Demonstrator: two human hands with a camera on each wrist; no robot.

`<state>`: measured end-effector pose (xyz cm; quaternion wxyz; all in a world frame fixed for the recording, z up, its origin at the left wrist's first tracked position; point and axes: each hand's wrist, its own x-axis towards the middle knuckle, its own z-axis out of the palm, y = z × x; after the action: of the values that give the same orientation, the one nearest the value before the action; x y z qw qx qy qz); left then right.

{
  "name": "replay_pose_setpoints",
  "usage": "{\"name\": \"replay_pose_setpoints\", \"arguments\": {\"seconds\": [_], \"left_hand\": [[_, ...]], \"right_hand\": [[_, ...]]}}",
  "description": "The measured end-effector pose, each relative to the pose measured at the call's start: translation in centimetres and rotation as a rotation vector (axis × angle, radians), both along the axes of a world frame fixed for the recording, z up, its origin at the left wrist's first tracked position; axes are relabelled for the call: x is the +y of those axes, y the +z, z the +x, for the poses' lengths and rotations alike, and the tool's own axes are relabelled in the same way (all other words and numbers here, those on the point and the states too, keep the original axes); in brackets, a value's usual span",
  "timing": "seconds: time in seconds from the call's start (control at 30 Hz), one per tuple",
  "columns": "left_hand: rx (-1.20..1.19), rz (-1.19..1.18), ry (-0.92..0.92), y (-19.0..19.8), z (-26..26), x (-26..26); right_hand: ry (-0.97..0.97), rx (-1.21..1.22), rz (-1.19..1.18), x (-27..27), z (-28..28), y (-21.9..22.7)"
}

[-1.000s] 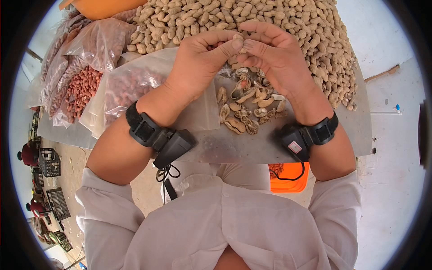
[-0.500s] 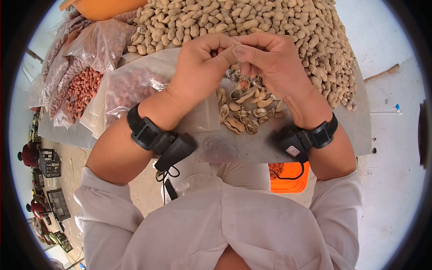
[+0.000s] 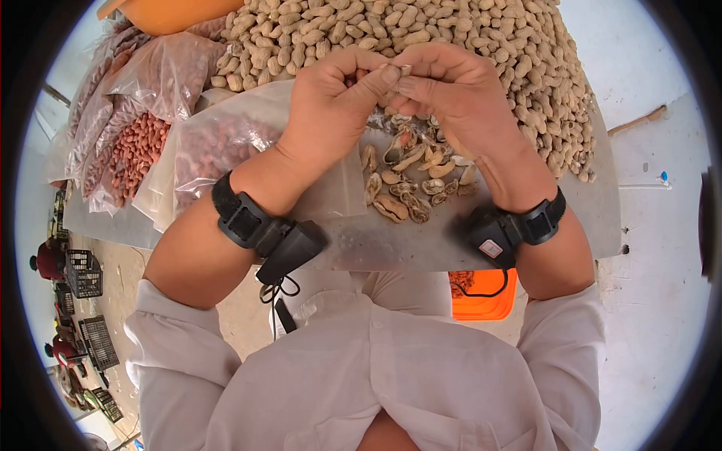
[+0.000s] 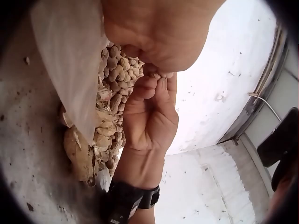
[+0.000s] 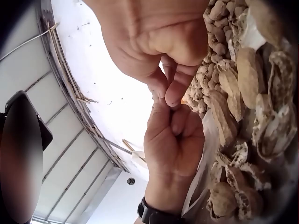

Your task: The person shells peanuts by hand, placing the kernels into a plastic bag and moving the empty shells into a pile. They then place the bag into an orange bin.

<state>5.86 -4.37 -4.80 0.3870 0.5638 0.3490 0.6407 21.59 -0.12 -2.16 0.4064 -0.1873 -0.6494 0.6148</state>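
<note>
Above the table both hands meet, fingertip to fingertip. My left hand (image 3: 327, 109) pinches a small pale peanut (image 3: 406, 69) between thumb and forefinger. Its other fingers are curled, and something reddish shows inside them. From the other side my right hand (image 3: 462, 98) pinches at the same peanut, mostly hidden by the fingertips. Beneath the hands lie broken peanut shells (image 3: 410, 161), several of them split open. In the right wrist view, shells (image 5: 224, 116) lie beside the two hands.
Behind the hands rises a large heap of unshelled peanuts (image 3: 538, 83). A clear bag (image 3: 218, 143) of red kernels lies left, near loose red kernels (image 3: 139, 146) in another bag. An orange basin (image 3: 173, 15) stands at the back left; an orange container (image 3: 492, 301) sits below the table edge.
Both hands stay close together. Half a second ago the right thumb lay over the left fingertips; now the fingertips have shifted slightly up and a pale bit shows between them.
</note>
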Motion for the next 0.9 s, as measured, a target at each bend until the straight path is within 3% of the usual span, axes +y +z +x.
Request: {"name": "replay_pose_setpoints", "arguments": {"seconds": [0.13,0.53,0.63,0.73,0.83,0.9], "left_hand": [[0.031,-0.014,0.044,0.0,-0.5,0.0],[-0.234,-0.069,-0.009,0.7,-0.4,-0.5],[0.036,-0.177,-0.056,1.1,-0.2,-0.9],[0.142,-0.252,-0.242,0.6,0.3,-1.0],[-0.033,-0.458,-0.342,1.1,0.1,-1.2],[-0.350,-0.551,-0.543,0.9,-0.8,-0.4]], "right_hand": [[0.075,0.104,-0.160,0.2,0.1,-0.1],[0.139,0.328,-0.366,1.7,0.8,-0.5],[0.074,0.335,-0.308,1.9,0.8,-0.3],[0.034,0.287,-0.155,2.1,1.0,0.1],[-0.024,0.178,0.049,1.7,0.9,0.4],[-0.060,-0.004,0.225,0.7,0.9,1.3]]}}
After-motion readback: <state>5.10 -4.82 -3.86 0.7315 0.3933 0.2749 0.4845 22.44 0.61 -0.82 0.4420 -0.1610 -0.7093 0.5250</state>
